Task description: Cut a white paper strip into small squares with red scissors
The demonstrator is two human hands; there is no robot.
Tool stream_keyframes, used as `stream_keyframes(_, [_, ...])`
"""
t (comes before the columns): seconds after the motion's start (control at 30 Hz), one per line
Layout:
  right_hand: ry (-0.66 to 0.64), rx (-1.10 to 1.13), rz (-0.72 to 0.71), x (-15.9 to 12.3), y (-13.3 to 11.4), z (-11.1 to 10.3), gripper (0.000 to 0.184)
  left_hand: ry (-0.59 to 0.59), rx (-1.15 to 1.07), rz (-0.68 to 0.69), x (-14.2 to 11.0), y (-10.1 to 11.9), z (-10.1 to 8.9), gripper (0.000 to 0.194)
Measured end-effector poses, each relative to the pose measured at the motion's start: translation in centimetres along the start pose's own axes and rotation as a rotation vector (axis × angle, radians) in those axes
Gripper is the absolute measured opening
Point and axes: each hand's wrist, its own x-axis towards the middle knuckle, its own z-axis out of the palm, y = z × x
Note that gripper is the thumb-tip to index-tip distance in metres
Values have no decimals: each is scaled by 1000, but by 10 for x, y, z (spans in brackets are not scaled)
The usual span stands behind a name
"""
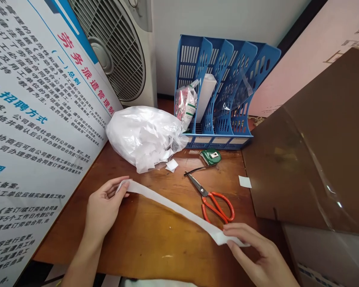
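A long white strip [170, 205], thin like paper or soft fabric, stretches slantwise between my two hands above the wooden table. My left hand [106, 203] pinches its far left end between thumb and fingers. At the lower right, my right hand [254, 249] grips the other end, and a short tail pokes out past the fingers. Scissors with red handles [217, 205] lie on the table just beyond the strip, near my right hand. Behind the strip sits a clear plastic bag [128, 135] with many small white cut pieces [151, 145] spilling from its mouth.
A green tape measure [211, 157] rests before a blue file rack [218, 140], which holds a small packet [186, 104] and a white box [206, 95]. One white square [244, 181] lies near the brown cardboard box [305, 159]. A printed board [48, 119] and a fan [116, 48] stand left.
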Motion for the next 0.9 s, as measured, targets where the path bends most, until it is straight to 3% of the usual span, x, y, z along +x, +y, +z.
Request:
stream_keyframes(0.2, [152, 172, 319, -28, 24, -6, 59, 69, -8, 24, 7, -4, -2, 40])
stream_keyframes(0.33, [257, -25, 433, -38, 34, -10, 54, 40, 17, 14, 11, -12, -6, 41])
stream_keyframes(0.43, [415, -193, 500, -37, 34, -6, 53, -110, 53, -53, 12, -16, -11, 46])
stream_keyframes(0.53, [575, -378, 444, -27, 31, 8, 46, -313, 56, -126, 11, -17, -16, 52])
stream_keyframes(0.63, [614, -602, 266, -10, 26, 25, 47, -374, 31, -129, 9, -16, -14, 51])
stream_keyframes(0.77, [632, -735, 94, 11, 26, 33, 48, -343, -3, -75, 6, -15, -8, 49])
stream_keyframes(0.9, [633, -400, 249, 14, 40, 25, 41, -187, 32, -68, 7, -20, -11, 47])
